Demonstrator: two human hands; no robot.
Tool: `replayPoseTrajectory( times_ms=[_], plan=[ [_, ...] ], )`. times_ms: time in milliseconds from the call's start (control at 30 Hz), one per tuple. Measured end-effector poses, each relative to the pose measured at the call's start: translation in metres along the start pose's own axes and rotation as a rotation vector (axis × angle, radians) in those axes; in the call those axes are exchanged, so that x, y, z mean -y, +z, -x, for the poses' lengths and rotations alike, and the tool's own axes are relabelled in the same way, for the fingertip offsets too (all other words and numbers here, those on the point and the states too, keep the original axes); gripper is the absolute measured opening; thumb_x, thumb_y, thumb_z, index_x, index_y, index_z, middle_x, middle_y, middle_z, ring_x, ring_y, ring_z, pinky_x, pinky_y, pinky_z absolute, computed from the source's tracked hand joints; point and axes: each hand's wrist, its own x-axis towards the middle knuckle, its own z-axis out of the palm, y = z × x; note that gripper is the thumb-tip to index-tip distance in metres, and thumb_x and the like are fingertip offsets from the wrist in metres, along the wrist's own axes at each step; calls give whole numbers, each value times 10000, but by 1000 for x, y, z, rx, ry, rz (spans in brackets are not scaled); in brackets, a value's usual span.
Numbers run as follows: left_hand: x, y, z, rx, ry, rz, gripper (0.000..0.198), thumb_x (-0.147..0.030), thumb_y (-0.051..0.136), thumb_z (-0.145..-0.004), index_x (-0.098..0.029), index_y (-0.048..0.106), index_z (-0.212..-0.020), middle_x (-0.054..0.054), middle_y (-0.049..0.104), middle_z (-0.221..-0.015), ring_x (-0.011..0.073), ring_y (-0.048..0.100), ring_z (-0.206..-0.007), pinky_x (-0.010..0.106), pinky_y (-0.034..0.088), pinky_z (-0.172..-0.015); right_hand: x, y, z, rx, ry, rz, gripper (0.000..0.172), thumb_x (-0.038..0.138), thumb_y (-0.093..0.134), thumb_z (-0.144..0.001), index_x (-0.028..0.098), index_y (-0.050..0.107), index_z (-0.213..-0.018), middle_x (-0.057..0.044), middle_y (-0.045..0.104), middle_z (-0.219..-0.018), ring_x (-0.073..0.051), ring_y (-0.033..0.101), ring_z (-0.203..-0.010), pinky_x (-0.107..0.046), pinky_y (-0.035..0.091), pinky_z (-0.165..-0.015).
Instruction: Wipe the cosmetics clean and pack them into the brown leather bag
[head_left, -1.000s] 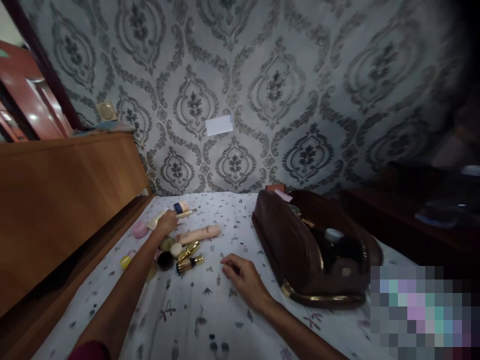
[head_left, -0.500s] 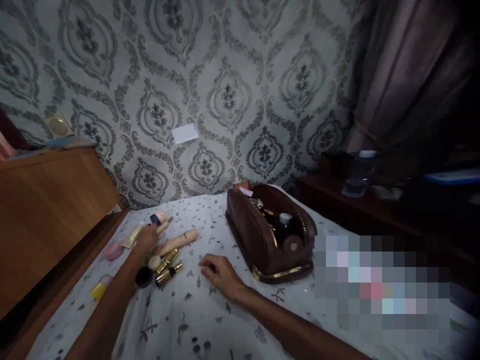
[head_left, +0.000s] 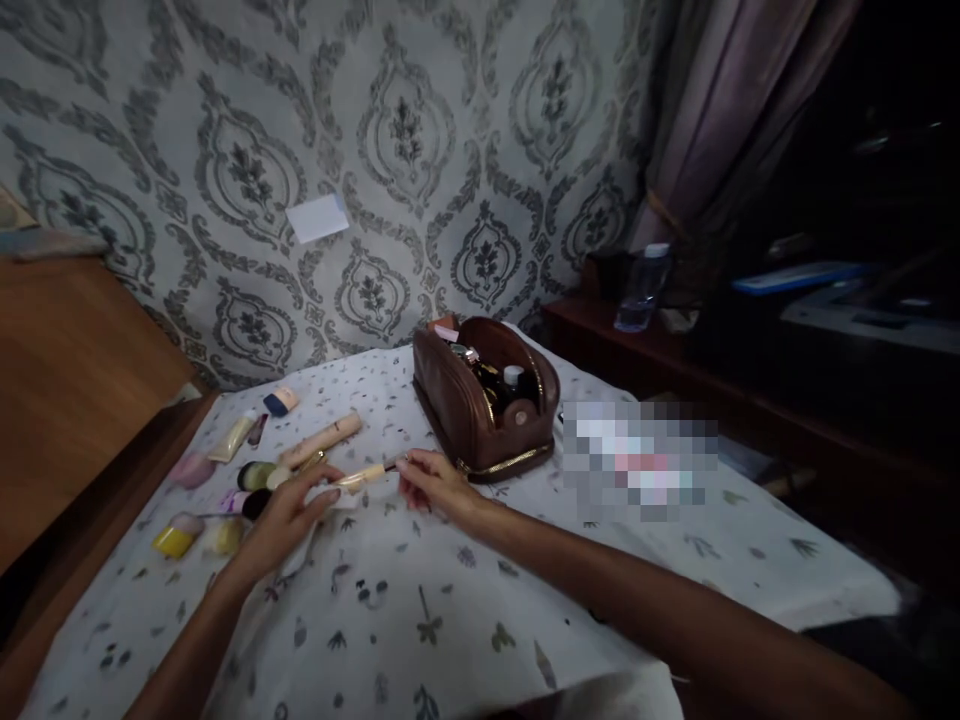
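Observation:
In front of me, my left hand (head_left: 285, 522) grips one end of a slim beige cosmetic tube (head_left: 362, 477). My right hand (head_left: 444, 488) has its fingers pinched at the tube's dark, thin other end. Just beyond the left hand lie a longer beige tube (head_left: 322, 438), a gold lipstick tube partly hidden by the fingers, and a few round jars (head_left: 256, 474). Behind my right hand stands a brown makeup bag (head_left: 450, 385), unzipped, with a white-capped bottle (head_left: 513, 378) and other items inside.
Farther left are a cream squeeze tube (head_left: 234, 438), a pink round item (head_left: 192, 470), a navy-and-beige item (head_left: 280, 401) and a yellow-labelled container (head_left: 177, 537). A wooden panel (head_left: 90, 380) borders the left. A water bottle (head_left: 642, 288) stands on a dark red ledge. A blurred patch covers something right.
My left hand has picked up the slim tube from among the cosmetics and brought it right and nearer. My right hand has met its other end. The view has swung right.

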Motion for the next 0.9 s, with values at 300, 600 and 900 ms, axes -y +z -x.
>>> replayPoseTrajectory(
  times_ms=[300,600,900],
  plan=[
    [0,50,5,-66,61,32,323,-396,489,-911,-201,676,-1088,76,700,-1011,241,626,-978,369,478,-902,4,-6,12,-100,-31,-53,462,635,593,-785,192,492,-700,61,524,-537,-57,407,-392,-197,251,-382],
    [13,50,21,82,-349,503,509,-610,592,-794,-134,708,-933,25,663,-706,156,553,-609,248,452,-575,7,-5,25,76,-147,122,412,585,564,-844,195,578,-977,31,555,-686,-101,505,-546,-217,371,-493],
    [2,50,20,-33,-138,278,362,-484,566,-850,-184,727,-975,62,737,-967,242,650,-917,337,498,-857,6,-6,25,28,-169,199,361,535,524,-893,177,561,-908,37,566,-608,-82,482,-476,-190,337,-431]
  ],
)
